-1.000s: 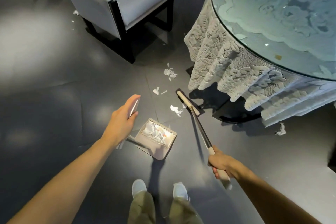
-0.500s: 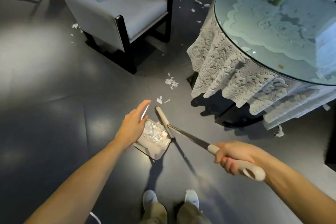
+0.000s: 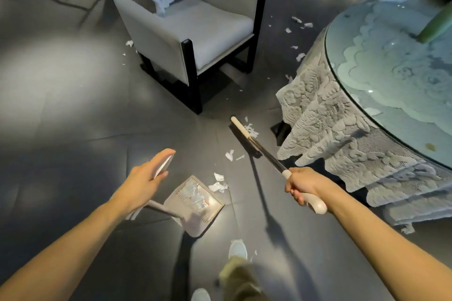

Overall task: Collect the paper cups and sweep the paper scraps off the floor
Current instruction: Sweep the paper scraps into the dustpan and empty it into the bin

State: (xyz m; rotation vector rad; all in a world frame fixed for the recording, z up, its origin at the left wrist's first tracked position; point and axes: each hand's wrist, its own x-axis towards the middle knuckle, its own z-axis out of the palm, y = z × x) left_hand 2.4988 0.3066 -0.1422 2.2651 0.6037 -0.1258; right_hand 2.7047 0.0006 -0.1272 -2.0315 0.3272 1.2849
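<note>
- The dark tiled floor [image 3: 61, 117] fills most of my view, with a bright patch of light on its left side.
- A round glass-topped table [image 3: 367, 110] stands at my right, and its lace cloth [image 3: 318, 124] hangs down to the floor.
- A grey armchair [image 3: 195, 22] with dark legs stands ahead of me, well beyond both hands.
- The broom [image 3: 266, 154] runs from my right hand forward and to the left. Its head rests on the floor near the hem of the lace cloth, ahead of the dustpan and apart from it.
- The dustpan [image 3: 195, 220] sits on the floor just ahead of my shoe [image 3: 237, 248], below and between my hands, with its mouth facing the broom.
- My right hand [image 3: 303, 186] is wrapped tightly round the broom's cream grip.
- My left hand [image 3: 144, 178] hovers above and left of the pan. Its thumb and nearly straight fingers pinch the pale top end of the dustpan's long handle.
- The paper scraps [image 3: 219, 184] lie in several places. Some touch the pan's lip, a few sit between the pan and the broom head, one clump lies right beside the broom head, and a heap is inside the pan.
- More scraps are scattered far off between the armchair and the table, out of reach of either hand.
</note>
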